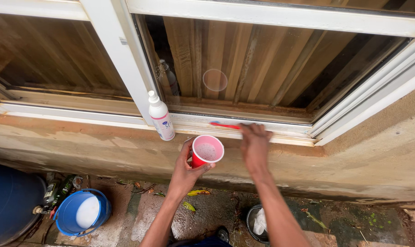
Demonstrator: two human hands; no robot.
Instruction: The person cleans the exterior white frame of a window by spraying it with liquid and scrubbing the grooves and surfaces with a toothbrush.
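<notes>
While the left hand (185, 167) grips a red cup (207, 151) of suds, the right hand (255, 142) holds a brush (225, 125), apparently a toothbrush, closed around its handle, scrubbing the window track (194, 121) just above it. A judged next move: re-dip in the cup beside it.

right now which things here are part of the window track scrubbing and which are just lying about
In use: red cup in left hand; red brush in right hand; white bottle; window track.

Lying about: blue bucket, dark bucket, blue drum, fallen leaves.
</notes>
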